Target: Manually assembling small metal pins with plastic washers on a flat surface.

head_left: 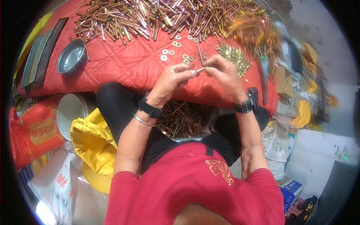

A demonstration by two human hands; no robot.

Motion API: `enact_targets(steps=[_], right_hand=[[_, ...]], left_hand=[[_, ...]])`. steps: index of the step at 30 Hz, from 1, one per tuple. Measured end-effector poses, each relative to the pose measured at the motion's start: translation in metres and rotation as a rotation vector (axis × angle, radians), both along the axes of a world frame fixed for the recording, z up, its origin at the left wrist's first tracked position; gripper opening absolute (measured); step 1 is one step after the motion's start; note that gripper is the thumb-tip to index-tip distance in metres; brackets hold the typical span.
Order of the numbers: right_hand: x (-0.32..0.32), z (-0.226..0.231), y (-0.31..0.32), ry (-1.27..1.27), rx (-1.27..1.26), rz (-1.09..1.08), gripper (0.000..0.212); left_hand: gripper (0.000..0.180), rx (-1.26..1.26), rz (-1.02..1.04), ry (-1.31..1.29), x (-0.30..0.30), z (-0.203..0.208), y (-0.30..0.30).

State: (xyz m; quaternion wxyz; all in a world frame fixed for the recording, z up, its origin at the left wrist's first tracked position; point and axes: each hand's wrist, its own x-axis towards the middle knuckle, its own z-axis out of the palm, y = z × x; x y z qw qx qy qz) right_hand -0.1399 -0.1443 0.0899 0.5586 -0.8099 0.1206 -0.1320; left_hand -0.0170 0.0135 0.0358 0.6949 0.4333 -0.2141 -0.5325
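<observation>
Over the near edge of a red quilted cover [123,62], my two hands meet at a slim metal rod [201,69]. My left hand [171,78] is closed round one end of it. The fingers of my right hand [224,73] pinch the other end; any small part between those fingertips is hidden. Several flat metal washers [174,44] lie just beyond the hands. Another metal rod [200,51] rests by my right fingers. A heap of small gold-coloured pieces [233,58] sits right of them.
A big pile of coppery metal rods [150,17] covers the far side. To the left stand a metal bowl [71,56] and a yellow cloth [92,135]. More rods [180,118] lie between my legs. A small cardboard box [284,82] is at the right.
</observation>
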Motion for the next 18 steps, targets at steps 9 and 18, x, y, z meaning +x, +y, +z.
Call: enact_targets(steps=[9,18], right_hand=[[-0.005,0.005,-0.001,0.042,-0.289,0.038,0.019],[-0.009,-0.021,-0.016,0.1,0.002,-0.079,0.022]], left_hand=[[0.012,-0.04,-0.037,-0.056,0.003,-0.003,0.0],[0.012,-0.016,0.075,-0.214,-0.007,-0.004,-0.007]])
